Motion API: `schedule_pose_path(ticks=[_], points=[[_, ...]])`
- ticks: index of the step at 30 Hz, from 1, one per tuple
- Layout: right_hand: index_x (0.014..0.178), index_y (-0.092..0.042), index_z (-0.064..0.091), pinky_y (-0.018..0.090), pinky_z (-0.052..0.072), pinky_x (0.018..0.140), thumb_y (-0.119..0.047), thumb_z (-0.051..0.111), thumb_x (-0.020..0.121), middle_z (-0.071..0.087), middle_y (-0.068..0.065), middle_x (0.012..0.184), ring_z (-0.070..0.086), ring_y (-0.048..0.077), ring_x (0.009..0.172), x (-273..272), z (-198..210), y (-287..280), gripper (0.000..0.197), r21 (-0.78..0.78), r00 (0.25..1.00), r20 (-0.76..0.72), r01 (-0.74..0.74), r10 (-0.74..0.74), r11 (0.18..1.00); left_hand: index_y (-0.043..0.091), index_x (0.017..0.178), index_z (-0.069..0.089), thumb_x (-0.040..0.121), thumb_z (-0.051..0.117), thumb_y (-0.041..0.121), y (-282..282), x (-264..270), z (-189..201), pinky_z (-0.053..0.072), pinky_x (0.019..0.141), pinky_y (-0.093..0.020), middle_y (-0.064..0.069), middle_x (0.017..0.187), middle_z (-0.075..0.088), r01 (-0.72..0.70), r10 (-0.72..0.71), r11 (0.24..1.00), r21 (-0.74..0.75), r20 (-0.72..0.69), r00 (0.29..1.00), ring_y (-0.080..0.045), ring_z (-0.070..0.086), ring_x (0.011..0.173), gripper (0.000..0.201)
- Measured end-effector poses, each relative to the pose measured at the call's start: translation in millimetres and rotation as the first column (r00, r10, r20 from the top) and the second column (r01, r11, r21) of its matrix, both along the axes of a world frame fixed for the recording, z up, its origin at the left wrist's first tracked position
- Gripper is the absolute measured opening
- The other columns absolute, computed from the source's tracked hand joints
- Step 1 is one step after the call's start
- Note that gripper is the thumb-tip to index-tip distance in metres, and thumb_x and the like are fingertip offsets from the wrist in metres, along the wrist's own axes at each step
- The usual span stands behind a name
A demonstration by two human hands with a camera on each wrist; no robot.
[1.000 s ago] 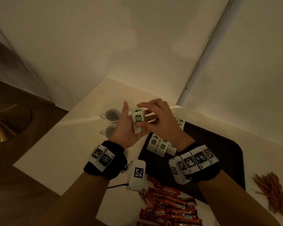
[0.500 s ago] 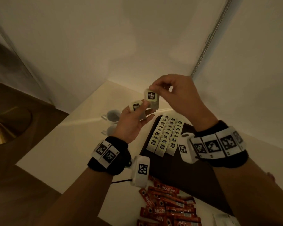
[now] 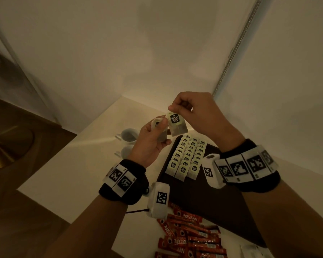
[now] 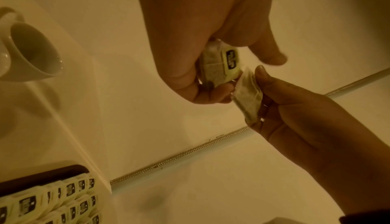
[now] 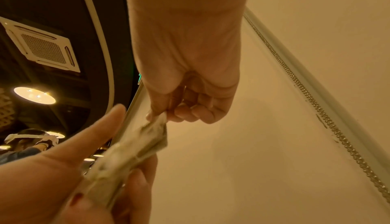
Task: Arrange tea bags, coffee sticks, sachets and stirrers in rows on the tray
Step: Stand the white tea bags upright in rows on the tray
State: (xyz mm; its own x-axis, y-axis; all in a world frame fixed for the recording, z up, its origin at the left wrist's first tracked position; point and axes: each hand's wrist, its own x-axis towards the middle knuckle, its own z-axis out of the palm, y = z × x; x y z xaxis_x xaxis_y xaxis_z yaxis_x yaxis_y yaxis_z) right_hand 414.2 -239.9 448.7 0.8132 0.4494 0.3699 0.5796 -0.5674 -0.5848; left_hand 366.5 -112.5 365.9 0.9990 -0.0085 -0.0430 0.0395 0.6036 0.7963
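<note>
Pale paper with a black label: this is the tea bag (image 3: pixel 176 123) that the right hand (image 3: pixel 198 116) is holding up in the air, above the far left corner of the tray (image 3: pixel 222 198). The fingers (image 3: pixel 177 108) of this hand are pinching the bag at its top edge, so the bag is hanging down with its label turned to the head camera. Just beside it, the left hand (image 3: pixel 151 144) is gripping a second tea bag (image 3: pixel 158 125) between the thumb and the curled fingers. In the left wrist view the two bags are looking very close, perhaps touching at one corner, but I cannot tell this for sure.

Under the hands, the dark tray is lying on the pale counter (image 3: pixel 78 174). Rows of tea bags (image 3: pixel 188 157) are lying on its far left part, three rows side by side, each bag overlapping the next one, labels up. The nearer part of the tray is showing its bare dark surface.

Red Nescafe coffee sticks (image 3: pixel 192 237) are lying in a loose pile on the counter, at the near edge of the tray. Two white cups (image 3: pixel 129 135) are standing on the counter to the left of the tray, partly behind the left hand. Both wrists are wearing black bands with white marker blocks.
</note>
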Motion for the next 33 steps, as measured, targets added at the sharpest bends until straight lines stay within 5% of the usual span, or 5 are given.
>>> schedule_pose_path(ticks=[9, 12, 18, 24, 33], points=[[0.087, -0.026, 0.061, 0.012, 0.041, 0.069, -0.046, 0.067, 0.079, 0.06, -0.007, 0.093, 0.056, 0.009, 0.083, -4.6, 2.6, -13.7, 0.022, -0.034, 0.995, -0.087, 0.04, -0.043, 0.999, 0.027, 0.07, 0.071, 0.09, 0.058, 0.015, 1.6, -1.0, 3.7, 0.043, 0.055, -0.018, 0.006, 0.075, 0.066, -0.125, 0.12, 0.989, 0.076, 0.062, 0.991, -0.007, 0.058, 0.07, 0.027], [0.075, -0.033, 0.063, 0.029, 0.048, 0.08, -0.039, 0.07, 0.078, 0.061, -0.007, 0.09, 0.058, 0.011, 0.086, -7.0, 2.0, -17.3, 0.01, -0.057, 0.992, -0.13, -0.01, 0.003, 0.998, 0.025, 0.076, 0.069, 0.082, 0.061, 0.023, -0.5, -3.2, 5.2, 0.043, 0.056, -0.019, 0.007, 0.075, 0.066, -0.12, 0.117, 0.991, 0.059, 0.055, 0.992, -0.007, 0.058, 0.07, 0.01], [0.091, -0.022, 0.066, 0.008, 0.043, 0.066, -0.029, 0.07, 0.082, 0.065, -0.009, 0.08, 0.06, 0.001, 0.072, -8.7, 2.5, -12.5, 0.013, -0.007, 0.99, -0.136, -0.036, 0.034, 0.999, 0.027, 0.074, 0.07, 0.077, 0.061, 0.027, -7.6, -3.8, 3.2, 0.043, 0.053, -0.019, 0.003, 0.075, 0.065, -0.08, 0.081, 0.997, -0.017, 0.028, 0.996, -0.013, 0.059, 0.071, 0.01], [0.096, -0.019, 0.066, 0.003, 0.039, 0.059, -0.012, 0.064, 0.085, 0.058, -0.009, 0.064, 0.054, -0.003, 0.058, -8.1, 11.7, -6.7, 0.014, 0.03, 0.999, -0.048, 0.011, -0.01, 1.0, 0.016, 0.108, 0.061, 0.08, 0.056, 0.024, -13.9, -8.1, -0.7, 0.047, 0.061, -0.016, 0.0, 0.105, 0.071, 0.144, -0.147, 0.981, -0.131, -0.016, 0.989, -0.009, 0.065, 0.085, 0.029], [0.104, -0.016, 0.065, 0.005, 0.039, 0.062, -0.012, 0.061, 0.087, 0.058, -0.002, 0.069, 0.055, 0.01, 0.069, -4.3, 10.5, -10.5, 0.018, -0.034, 1.0, -0.03, 0.005, -0.006, 0.999, 0.015, 0.082, 0.071, 0.081, 0.058, 0.024, -20.7, -5.1, -2.7, 0.047, 0.058, -0.015, 0.002, 0.082, 0.069, 0.087, -0.128, 0.941, -0.326, -0.106, 0.986, -0.009, 0.065, 0.07, 0.016]])
